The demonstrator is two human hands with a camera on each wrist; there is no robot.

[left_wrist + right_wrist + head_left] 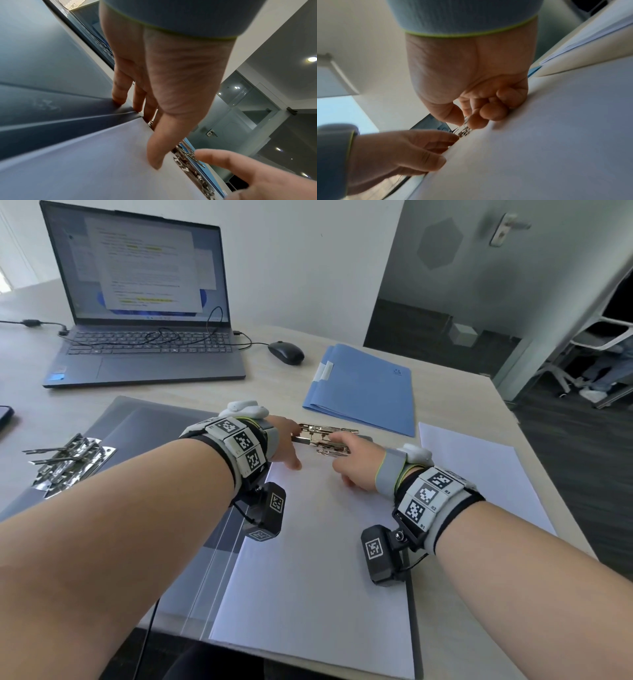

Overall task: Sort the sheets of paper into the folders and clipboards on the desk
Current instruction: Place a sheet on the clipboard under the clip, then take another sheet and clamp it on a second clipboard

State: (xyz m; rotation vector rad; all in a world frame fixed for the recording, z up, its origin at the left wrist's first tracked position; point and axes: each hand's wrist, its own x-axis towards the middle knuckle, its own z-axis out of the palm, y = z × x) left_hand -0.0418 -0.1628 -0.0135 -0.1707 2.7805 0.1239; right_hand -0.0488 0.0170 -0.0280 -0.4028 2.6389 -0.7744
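Paper point(315, 559), thin, limp and slippery, lies on the near clipboard point(416, 621) with its far edge at the metal clip point(325, 438), where the left hand point(284, 440) presses it with straight fingers and the right hand point(356, 460) pinches the stiff clip, the surest hold.

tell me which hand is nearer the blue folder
Right. The right hand pinches the metal clip of the clipboard, just below the blue folder's near edge. The left hand rests on the sheet's top edge at the clip's other end, farther from the folder.
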